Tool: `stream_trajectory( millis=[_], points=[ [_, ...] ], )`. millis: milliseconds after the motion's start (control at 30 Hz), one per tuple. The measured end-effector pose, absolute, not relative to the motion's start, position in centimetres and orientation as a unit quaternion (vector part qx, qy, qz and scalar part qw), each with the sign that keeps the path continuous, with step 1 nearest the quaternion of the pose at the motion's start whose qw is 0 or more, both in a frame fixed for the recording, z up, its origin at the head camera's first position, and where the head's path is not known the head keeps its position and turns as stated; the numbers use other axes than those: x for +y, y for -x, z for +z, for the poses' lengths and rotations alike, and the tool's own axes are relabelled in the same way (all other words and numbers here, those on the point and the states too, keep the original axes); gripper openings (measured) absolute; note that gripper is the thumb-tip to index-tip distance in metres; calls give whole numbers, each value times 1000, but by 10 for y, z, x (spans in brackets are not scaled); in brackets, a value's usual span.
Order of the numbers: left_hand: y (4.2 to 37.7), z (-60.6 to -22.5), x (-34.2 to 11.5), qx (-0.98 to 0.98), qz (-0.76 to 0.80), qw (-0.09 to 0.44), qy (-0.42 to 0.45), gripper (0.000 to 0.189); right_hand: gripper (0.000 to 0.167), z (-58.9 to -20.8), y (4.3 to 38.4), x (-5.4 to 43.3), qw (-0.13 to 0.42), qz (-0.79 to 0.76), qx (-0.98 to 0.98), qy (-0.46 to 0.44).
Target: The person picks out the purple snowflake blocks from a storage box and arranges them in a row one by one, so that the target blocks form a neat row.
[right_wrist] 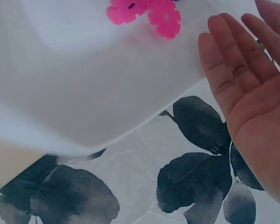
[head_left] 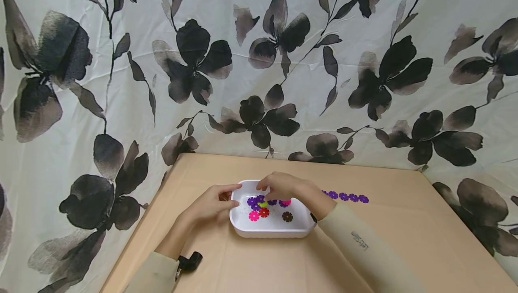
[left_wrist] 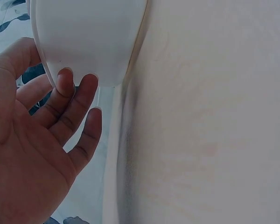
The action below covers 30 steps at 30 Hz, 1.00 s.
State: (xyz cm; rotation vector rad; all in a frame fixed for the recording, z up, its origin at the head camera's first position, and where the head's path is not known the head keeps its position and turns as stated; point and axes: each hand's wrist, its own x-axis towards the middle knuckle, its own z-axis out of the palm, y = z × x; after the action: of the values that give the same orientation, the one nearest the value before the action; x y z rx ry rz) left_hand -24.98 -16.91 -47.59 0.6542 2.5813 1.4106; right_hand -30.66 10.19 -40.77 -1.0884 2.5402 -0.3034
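Observation:
A white plastic tray (head_left: 275, 231) holds several notched flower-shaped discs: a purple cluster (head_left: 254, 202), a pink disc (head_left: 253, 215), a red disc (head_left: 264, 212), a yellow-green one partly covered, and a brown disc (head_left: 287, 216) lying apart. At the tray's left end my left hand (head_left: 210, 204) grips the rim between thumb and fingers; the left wrist view shows fingertips at its outer wall. Over the far rim reaches my right hand (head_left: 285, 187), fingers bent slightly down among the discs. No disc shows in it. In the right wrist view its fingers look nearly straight, beside pink discs (right_wrist: 164, 18).
To the right of the tray, a row of purple discs (head_left: 344, 196) lies on the tan tabletop (head_left: 404, 239), partly behind the right forearm. A white cloth with dark printed flowers (head_left: 259, 59) hangs beyond the table's back edge.

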Motion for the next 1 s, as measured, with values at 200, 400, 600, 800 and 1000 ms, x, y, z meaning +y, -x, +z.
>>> stream_trajectory(
  millis=[200, 400, 600, 800, 1000],
  points=[
    [249, -474, -170, 854, 467, 60, -219, 59, 45, -412, 301, 86, 182, -47, 917, 353],
    [248, -474, -170, 854, 468, 57, -221, 58, 49, -421, 296, 74, 164, 32, 927, 337],
    [248, -476, -169, 853, 470, 62, -219, 58, 25, -430, 298, 70, 122, 79, 925, 352],
    [247, -474, -170, 851, 473, 64, -220, 58, 14, -432, 299, 70, 133, 60, 928, 343],
    [247, -474, -171, 851, 471, 61, -225, 58, 22, -431, 297, 71, 152, 41, 924, 349]
  ],
)
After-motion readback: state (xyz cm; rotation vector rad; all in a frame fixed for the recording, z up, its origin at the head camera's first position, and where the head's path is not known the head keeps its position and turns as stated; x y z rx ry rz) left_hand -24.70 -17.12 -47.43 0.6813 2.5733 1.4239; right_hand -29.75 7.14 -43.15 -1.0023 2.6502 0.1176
